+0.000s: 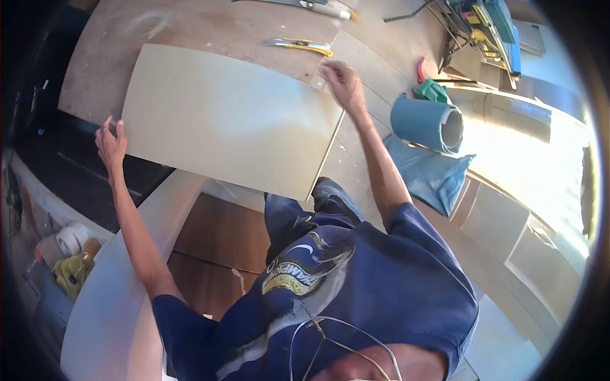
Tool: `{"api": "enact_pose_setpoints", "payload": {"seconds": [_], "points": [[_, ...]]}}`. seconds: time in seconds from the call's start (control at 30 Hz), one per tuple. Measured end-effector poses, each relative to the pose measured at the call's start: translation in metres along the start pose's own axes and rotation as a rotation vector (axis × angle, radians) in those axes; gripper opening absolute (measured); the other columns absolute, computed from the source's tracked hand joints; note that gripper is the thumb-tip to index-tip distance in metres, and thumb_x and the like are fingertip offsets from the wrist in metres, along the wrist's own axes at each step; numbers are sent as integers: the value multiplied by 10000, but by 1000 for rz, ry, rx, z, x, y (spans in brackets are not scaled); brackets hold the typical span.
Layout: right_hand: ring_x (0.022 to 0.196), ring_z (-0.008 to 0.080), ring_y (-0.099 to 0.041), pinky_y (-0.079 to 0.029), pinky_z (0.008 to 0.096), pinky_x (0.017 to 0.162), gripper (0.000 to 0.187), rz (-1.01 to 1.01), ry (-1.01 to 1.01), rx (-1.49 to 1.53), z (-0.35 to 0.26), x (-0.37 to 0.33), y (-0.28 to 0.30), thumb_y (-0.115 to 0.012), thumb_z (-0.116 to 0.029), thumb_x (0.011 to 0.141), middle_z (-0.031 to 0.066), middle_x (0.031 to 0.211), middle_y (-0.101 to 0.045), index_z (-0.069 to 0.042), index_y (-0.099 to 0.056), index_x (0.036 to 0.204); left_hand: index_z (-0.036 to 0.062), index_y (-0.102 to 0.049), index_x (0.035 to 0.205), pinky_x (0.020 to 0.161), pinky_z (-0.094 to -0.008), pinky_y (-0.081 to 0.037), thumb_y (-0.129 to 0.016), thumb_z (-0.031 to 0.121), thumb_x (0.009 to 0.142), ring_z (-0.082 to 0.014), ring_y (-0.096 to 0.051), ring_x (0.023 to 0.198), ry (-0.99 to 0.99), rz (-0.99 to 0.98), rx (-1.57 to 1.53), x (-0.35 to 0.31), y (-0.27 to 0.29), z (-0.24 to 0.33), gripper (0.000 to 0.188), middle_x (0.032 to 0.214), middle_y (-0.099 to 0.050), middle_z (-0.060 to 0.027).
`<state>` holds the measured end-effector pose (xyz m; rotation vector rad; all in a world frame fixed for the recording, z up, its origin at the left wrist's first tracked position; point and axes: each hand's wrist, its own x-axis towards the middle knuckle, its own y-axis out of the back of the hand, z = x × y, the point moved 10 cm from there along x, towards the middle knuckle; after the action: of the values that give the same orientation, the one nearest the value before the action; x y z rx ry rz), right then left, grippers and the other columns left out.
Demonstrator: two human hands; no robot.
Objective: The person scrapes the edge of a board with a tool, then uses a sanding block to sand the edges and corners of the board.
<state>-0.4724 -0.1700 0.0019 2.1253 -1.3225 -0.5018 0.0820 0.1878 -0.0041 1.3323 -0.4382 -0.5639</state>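
Note:
A flat cream-coloured panel (229, 120) lies on a worn wooden worktable (95, 76), its near edge jutting out toward my body. My left hand (111, 145) is at the panel's left edge, fingers apart and the thumb close to the edge; nothing is held in it. Beyond the panel's far right corner is my right hand (345, 87), with its fingers curled together. Whatever may be between those fingers is hidden. Just past the right fingertips, a yellow-handled utility knife (302, 46) rests on the worktable.
A grey-handled tool (321, 8) lies at the table's far edge. To the right are a blue roll (426, 124), a blue plastic sheet (426, 171) and a green cloth (432, 91). Rolls and a yellow-green cloth (73, 273) sit at the lower left, beside a pale curved surface (105, 311).

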Motion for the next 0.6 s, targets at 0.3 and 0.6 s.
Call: {"api": "enact_pose_setpoints", "payload": {"seconds": [0.3,0.6], "points": [[997,131,-674,-566,289,894,298,-392,-404,598,146,-87,13,-620,-197,1040,62,1088,-700,-13,-666,1269,121,-657,1262,1153,-577,-353,-646,319,981,-352,-469,1390,-384,126,-414,-92,-84,290,344,1444,-540,-148],[903,147,-707,-605,297,881,162,-250,-295,680,171,-80,3,-637,-84,1019,80,1005,-709,25,-649,1138,111,-607,1304,1199,-625,-259,-595,232,972,-296,-443,1438,-337,296,-262,-138,-106,355,354,1482,-534,-103]]}}
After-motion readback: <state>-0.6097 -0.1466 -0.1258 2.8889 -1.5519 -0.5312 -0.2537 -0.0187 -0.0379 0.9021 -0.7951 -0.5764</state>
